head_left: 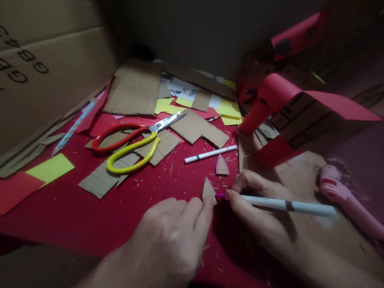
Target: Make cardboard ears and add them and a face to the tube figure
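Observation:
My right hand (258,208) is closed around a white marker (270,202), whose magenta tip touches the right edge of a small pointed cardboard piece (208,189). My left hand (177,232) presses its fingertips on the lower part of that piece, holding it against the red surface (135,212); its fingers are bent and close together. Pink colour runs along the piece's right edge. Just above lies a second small pointed piece (222,165) with a pink border. A white marker cap or pen (210,154) rests beyond it.
Red-and-yellow scissors (154,134) lie partly open among cardboard scraps (198,127). A tall carton (60,52) stands at left. At right are a red paper and cardboard model (279,92) and a pink tool (345,196), possibly a glue gun. Yellow paper (52,168) lies left.

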A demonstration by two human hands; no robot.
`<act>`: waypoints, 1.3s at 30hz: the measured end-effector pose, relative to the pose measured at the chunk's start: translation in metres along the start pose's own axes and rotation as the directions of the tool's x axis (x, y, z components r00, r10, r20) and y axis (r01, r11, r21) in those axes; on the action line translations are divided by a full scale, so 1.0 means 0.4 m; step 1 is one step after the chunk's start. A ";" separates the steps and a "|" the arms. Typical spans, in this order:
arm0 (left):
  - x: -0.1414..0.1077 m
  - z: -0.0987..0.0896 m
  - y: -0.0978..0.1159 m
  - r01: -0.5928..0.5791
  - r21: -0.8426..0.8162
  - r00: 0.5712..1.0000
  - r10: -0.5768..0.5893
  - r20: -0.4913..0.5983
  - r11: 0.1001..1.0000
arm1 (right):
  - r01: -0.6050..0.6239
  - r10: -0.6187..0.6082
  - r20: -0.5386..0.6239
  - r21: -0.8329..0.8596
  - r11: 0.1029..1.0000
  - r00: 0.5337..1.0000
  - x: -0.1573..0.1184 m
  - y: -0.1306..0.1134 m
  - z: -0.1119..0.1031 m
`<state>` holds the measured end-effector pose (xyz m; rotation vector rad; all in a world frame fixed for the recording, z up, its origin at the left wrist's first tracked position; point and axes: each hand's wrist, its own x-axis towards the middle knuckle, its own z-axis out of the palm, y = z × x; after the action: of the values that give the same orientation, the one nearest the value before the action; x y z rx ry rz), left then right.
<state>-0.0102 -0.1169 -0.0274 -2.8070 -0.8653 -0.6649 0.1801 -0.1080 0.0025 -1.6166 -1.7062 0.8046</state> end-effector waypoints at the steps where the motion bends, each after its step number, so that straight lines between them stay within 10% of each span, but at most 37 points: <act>1: -0.001 0.000 0.001 0.000 0.003 1.000 0.000 -0.002 1.000 | -0.004 0.004 -0.007 0.009 1.000 1.000 0.001 -0.001 0.000; 39: 0.000 0.000 0.001 0.016 0.023 1.000 -0.016 0.004 1.000 | -0.041 0.048 -0.064 0.103 0.994 0.997 0.004 0.014 0.007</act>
<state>-0.0100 -0.1172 -0.0274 -2.7848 -0.8916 -0.6480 0.1811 -0.1061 -0.0038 -1.5994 -1.5632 0.8358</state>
